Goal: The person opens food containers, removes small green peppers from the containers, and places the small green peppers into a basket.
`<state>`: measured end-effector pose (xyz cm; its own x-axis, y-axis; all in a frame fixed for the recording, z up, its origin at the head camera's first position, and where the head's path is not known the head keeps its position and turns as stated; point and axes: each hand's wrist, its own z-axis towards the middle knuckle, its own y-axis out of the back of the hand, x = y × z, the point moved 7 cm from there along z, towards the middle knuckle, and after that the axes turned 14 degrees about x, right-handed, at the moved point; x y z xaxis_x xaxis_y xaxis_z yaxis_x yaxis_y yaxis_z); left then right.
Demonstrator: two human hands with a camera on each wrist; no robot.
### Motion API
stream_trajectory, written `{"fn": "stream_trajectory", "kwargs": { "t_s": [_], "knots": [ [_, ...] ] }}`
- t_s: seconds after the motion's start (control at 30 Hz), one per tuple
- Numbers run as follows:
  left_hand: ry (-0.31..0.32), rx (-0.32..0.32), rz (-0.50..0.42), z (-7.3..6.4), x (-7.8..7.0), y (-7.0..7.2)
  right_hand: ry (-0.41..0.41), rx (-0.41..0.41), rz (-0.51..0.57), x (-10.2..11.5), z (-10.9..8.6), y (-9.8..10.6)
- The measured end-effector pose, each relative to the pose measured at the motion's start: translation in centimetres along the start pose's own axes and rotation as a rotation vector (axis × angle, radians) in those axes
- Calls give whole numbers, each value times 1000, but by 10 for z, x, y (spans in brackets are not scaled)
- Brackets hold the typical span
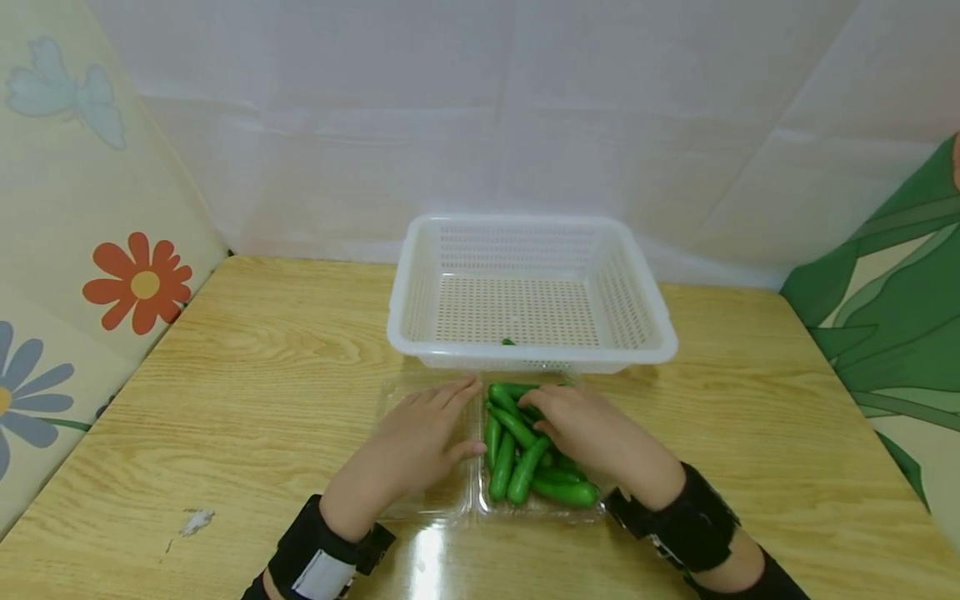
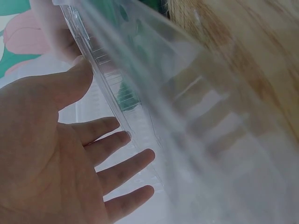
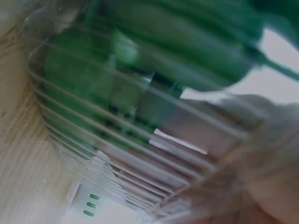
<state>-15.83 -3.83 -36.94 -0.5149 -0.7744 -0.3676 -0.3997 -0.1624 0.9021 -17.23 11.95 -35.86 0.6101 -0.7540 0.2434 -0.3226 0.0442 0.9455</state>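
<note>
A clear plastic clamshell box (image 1: 540, 510) lies on the table, its right half heaped with several glossy small green cucumbers (image 1: 531, 471). My right hand (image 1: 588, 429) reaches in from the right, with fingers and thumb curled around a cucumber at the back of the heap. In the right wrist view, the box's ribbed wall partly covers the fingers and the green cucumbers (image 3: 187, 42). Over the clear lid (image 1: 442, 500), folded out on the left, my left hand (image 1: 412, 437) is spread. Its fingers (image 2: 128, 170) are extended beside the clear plastic, palm without a load.
A white perforated basket (image 1: 652, 342) stands just behind the box, with a small green piece (image 1: 508, 342) showing inside near its front wall. A whitish scrap (image 1: 197, 522) is on the table at the left front. A white cloth hangs behind; flowered panels flank both sides.
</note>
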Motion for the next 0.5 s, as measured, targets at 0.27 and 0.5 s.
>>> {"fn": "stream_trajectory", "kwargs": {
  "t_s": [0.27, 0.5],
  "knots": [
    [5, -2, 10, 0, 0, -1, 14, -16, 14, -1, 1, -2],
    [8, 1, 1, 0, 0, -1, 36, -41, 21, -1, 3, 0]
  ]
}}
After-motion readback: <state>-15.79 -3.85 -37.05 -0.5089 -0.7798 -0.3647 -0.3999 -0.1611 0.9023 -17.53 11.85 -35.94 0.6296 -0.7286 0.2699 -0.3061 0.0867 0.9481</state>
